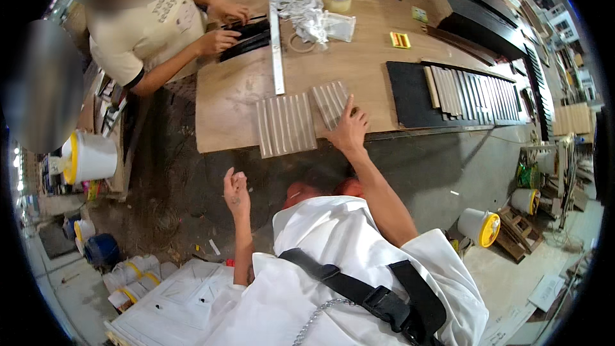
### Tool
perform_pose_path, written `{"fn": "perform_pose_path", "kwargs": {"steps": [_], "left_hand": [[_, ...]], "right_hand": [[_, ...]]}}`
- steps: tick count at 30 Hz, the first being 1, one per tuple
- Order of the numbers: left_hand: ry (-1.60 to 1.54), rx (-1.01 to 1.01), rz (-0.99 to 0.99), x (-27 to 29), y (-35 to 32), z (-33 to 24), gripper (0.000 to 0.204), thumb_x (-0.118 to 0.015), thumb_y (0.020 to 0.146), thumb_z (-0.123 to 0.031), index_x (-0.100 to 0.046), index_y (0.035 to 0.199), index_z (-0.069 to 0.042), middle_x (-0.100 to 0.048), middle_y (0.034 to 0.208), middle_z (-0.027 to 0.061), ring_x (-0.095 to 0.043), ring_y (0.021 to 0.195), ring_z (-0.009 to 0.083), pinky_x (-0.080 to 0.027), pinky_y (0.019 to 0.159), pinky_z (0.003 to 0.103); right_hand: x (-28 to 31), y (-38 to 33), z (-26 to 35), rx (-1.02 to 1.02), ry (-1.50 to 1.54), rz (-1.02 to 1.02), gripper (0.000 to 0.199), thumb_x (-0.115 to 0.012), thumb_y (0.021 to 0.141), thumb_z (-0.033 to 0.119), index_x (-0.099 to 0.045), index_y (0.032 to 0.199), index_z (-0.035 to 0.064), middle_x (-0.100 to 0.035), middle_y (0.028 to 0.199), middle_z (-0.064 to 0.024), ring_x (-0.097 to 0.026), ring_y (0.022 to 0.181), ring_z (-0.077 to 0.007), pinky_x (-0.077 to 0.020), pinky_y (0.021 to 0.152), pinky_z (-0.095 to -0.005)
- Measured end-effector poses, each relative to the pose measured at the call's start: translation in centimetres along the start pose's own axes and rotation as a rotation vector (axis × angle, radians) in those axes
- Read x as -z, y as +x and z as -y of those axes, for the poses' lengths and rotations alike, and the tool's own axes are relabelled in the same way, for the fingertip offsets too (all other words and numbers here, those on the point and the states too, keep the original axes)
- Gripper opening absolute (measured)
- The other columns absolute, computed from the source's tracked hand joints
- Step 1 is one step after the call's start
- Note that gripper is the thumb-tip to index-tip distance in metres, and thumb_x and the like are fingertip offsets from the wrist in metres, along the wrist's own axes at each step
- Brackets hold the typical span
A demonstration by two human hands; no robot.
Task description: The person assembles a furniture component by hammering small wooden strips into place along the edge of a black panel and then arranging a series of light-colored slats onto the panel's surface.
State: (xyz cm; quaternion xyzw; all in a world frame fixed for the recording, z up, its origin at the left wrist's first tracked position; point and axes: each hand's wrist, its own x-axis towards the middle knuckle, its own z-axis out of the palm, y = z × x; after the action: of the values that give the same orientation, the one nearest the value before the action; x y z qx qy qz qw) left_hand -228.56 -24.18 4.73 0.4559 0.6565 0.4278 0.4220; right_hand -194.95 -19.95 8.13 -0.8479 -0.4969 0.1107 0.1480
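While the right hand (349, 129) presses flat, fingers spread, on the smaller ribbed panel (330, 102) at the workbench (359, 64) edge, seemingly steadying it, the left hand (236, 192) hangs loosely curled and empty below the bench. A larger ribbed panel (286, 124) lies beside it; a small yellow label (400, 40) sits farther back.

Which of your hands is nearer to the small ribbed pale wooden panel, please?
Right. The right hand rests on the small ribbed pale wooden panel; the left hand hangs off the table, below its edge.
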Motion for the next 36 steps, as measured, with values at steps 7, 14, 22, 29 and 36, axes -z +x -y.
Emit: {"fn": "perform_pose_path", "kwargs": {"steps": [7, 14, 22, 29, 36], "left_hand": [[-0.020, -0.008, -0.012, -2.5, -0.8, -1.4, 0.042, -0.054, 0.096, -0.012, -0.045, 0.135, 0.000, -0.062, 0.113, 0.0138, -0.062, 0.098, 0.0204, -0.051, 0.085, 0.033], [0.023, -0.070, -0.027, -7.4, -0.8, -6.5, 0.052, -0.056, 0.098, -0.031, -0.043, 0.137, 0.001, -0.060, 0.115, 0.0157, -0.062, 0.100, 0.0237, -0.050, 0.089, 0.036], [0.136, -0.094, -0.066, -16.7, -2.4, -11.1, 0.053, -0.056, 0.098, -0.031, -0.042, 0.137, 0.002, -0.061, 0.114, 0.0138, -0.061, 0.101, 0.0212, -0.049, 0.088, 0.033], [0.316, -0.193, 0.041, -22.1, -5.3, -16.5, 0.057, -0.056, 0.097, -0.036, -0.042, 0.140, -0.002, -0.058, 0.120, 0.0169, -0.061, 0.101, 0.0237, -0.050, 0.088, 0.035], [0.237, -0.093, -0.035, -23.1, -6.4, -14.9, 0.050, -0.053, 0.099, -0.023, -0.039, 0.141, 0.000, -0.055, 0.124, 0.0152, -0.059, 0.104, 0.0234, -0.048, 0.090, 0.035]], "right_hand": [[1.8, 0.7, -3.2, -0.023, 0.100, 0.035, 0.131, -0.084, 0.054, 0.041, -0.005, 0.150, -0.0014, -0.043, 0.122, -0.0306, -0.043, 0.113, -0.0445, -0.0333, 0.096, -0.0552], [11.4, 2.3, -16.8, -0.082, 0.294, -0.232, 0.122, -0.081, 0.052, 0.028, -0.013, 0.147, -0.0052, -0.043, 0.123, -0.0283, -0.042, 0.113, -0.0431, -0.0346, 0.100, -0.0510], [22.2, 11.7, -52.2, -0.294, 0.025, -0.457, 0.120, -0.084, 0.056, 0.029, -0.014, 0.148, -0.0038, -0.040, 0.132, -0.0344, -0.041, 0.119, -0.0461, -0.0342, 0.101, -0.0560], [23.2, 17.2, -64.6, -0.277, -0.045, -0.206, 0.121, -0.083, 0.059, 0.035, -0.011, 0.152, 0.0069, -0.036, 0.137, -0.0299, -0.034, 0.126, -0.0469, -0.0299, 0.101, -0.0592], [24.3, 19.2, -63.9, -0.254, -0.082, -0.117, 0.117, -0.084, 0.062, 0.041, -0.017, 0.151, 0.0061, -0.035, 0.142, -0.0259, -0.034, 0.132, -0.0417, -0.0293, 0.106, -0.0563]]}}
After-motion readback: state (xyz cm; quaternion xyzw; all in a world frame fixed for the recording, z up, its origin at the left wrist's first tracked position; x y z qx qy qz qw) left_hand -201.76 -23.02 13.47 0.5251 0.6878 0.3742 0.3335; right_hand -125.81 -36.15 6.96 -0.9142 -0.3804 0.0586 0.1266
